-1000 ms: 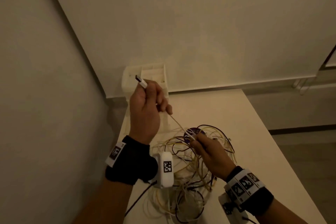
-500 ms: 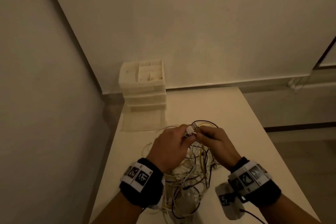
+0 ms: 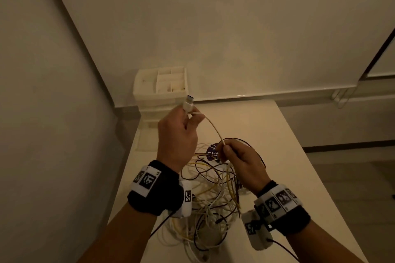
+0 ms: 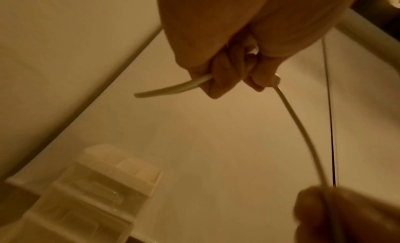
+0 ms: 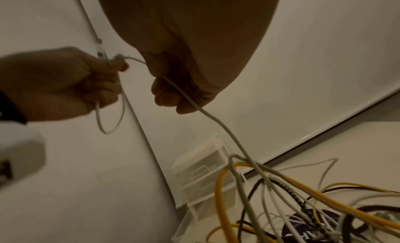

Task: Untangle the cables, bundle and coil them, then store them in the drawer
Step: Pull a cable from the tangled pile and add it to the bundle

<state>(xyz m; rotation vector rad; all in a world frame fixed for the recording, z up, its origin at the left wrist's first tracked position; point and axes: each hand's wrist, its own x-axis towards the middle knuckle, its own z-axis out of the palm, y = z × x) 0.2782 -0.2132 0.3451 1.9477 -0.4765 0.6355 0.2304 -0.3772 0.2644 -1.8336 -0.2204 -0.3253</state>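
Observation:
A tangle of white, yellow and dark cables (image 3: 213, 194) lies on the white table (image 3: 277, 145). My left hand (image 3: 181, 132) is raised above it and grips the plug end of a white cable (image 3: 211, 128), with the USB plug (image 3: 189, 100) sticking up past the fingers (image 4: 225, 73). A short loop of the same white cable (image 5: 108, 120) hangs below that hand. My right hand (image 3: 241, 160) pinches the white cable (image 5: 194, 103) lower down, just above the pile (image 5: 292, 195). The white drawer unit (image 3: 162, 92) stands at the table's far left corner.
Walls close in on the left and behind the table. An open clear drawer (image 3: 145, 141) sticks out at the base of the drawer unit (image 5: 203, 168). A purple round sticker (image 3: 212, 152) lies under the cables. The table's right edge drops to the floor (image 3: 352, 177).
Half a second ago both hands met low over the pile. My left hand has since risen toward the drawer unit with the plug end, drawing the white cable through my right hand.

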